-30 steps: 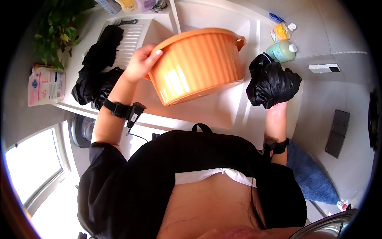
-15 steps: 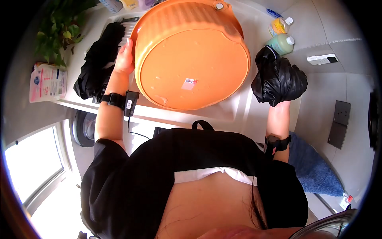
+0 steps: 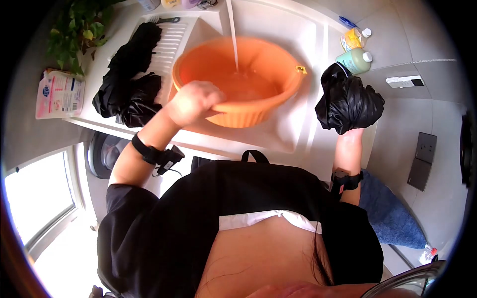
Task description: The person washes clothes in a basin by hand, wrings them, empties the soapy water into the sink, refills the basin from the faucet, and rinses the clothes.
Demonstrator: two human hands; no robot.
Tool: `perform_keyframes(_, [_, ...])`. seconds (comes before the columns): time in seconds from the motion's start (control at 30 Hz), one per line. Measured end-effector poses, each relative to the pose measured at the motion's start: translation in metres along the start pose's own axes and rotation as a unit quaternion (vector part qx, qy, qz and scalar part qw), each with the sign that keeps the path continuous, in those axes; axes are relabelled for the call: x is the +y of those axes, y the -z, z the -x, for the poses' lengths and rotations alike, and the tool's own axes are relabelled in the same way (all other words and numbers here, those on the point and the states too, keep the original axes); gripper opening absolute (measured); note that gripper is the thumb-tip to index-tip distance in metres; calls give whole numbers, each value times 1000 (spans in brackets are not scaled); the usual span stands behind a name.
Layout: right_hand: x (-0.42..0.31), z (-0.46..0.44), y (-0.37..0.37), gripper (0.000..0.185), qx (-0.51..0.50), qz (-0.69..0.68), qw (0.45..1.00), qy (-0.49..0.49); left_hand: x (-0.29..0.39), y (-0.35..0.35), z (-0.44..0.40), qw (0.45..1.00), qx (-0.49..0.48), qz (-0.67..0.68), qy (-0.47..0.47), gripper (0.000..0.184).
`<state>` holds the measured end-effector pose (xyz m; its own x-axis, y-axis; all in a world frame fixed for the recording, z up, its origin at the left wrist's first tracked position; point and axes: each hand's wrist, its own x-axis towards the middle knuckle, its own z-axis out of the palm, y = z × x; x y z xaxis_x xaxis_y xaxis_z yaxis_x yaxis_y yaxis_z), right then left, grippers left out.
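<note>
An orange plastic basin (image 3: 238, 116) sits upright in the white sink, tilted a little towards me. A stream of water (image 3: 232, 39) falls into it from above. My left hand (image 3: 194, 102) is closed over the near left rim, slightly blurred. On the right, my right hand (image 3: 354, 132) holds up a bunched, shiny black garment (image 3: 350, 102) beside the sink. The cloth hides its fingers; only the wrist and heel of the hand show.
More black clothes (image 3: 131, 69) lie on the ribbed washboard (image 3: 171, 47) at left, with a brush (image 3: 166, 20) behind them. Two bottles, one yellow (image 3: 351, 38) and one green (image 3: 354, 61), stand at the right back. A pink-and-white pouch (image 3: 59, 95) and a plant (image 3: 77, 37) are far left.
The basin has gone from tipped up, underside facing me, to upright and lower in the sink. Its inside and the running water now show. My left hand moved right and nearer with it.
</note>
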<state>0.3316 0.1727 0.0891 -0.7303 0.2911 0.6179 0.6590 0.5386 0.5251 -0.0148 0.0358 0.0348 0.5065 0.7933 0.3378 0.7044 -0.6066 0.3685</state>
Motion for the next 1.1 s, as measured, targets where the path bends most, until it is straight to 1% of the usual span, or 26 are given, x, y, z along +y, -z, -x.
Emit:
perform_keyframes(0.07, [0, -1, -1, 17, 2, -3, 1000, 2, 0, -12, 14, 992, -84, -93, -23, 22])
perform_keyframes(0.1, [-3, -8, 4, 17, 2, -2, 1000, 6, -3, -18, 22, 989, -75, -124, -28, 20])
perform_keyframes(0.17, [-13, -36, 33, 17, -37, 6, 999, 33, -10, -30, 36, 980, -60, -184, -38, 17])
perform_keyframes(0.2, [-15, -40, 36, 17, -38, 10, 999, 29, -14, -35, 43, 978, -56, -196, -38, 17])
perform_keyframes(0.37, [-10, -23, 16, 17, -22, 19, 999, -16, -27, -46, 60, 964, -28, -263, -35, 16])
perform_keyframes(0.47, [-10, -22, 14, 18, -17, 19, 999, -32, -33, -44, 62, 965, 3, -262, -22, 18])
perform_keyframes(0.57, [-8, -22, 12, 19, -11, 19, 998, -51, -35, -45, 61, 967, 0, -253, -7, 19])
perform_keyframes(0.63, [-8, -19, 10, 19, -9, 22, 997, -71, -32, -46, 58, 971, 17, -237, 1, 19])
perform_keyframes(0.67, [-7, -17, 10, 18, -20, 29, 998, -51, -28, -45, 53, 973, 26, -229, 6, 20])
perform_keyframes(0.77, [-7, -16, 13, 17, -52, 47, 997, -12, -10, -35, 40, 983, 73, -161, 41, 22])
perform_keyframes(0.87, [-9, -18, 18, 18, -80, 52, 995, -14, -5, -27, 31, 983, 148, -100, 50, 24])
perform_keyframes(0.97, [-1, -4, 14, 21, -97, 58, 994, -6, 9, -2, 14, 981, 178, -34, 63, 27])
perform_keyframes(1.1, [1, 3, 10, 18, -99, 63, 993, -9, 17, 15, 3, 975, 204, 58, 61, 29])
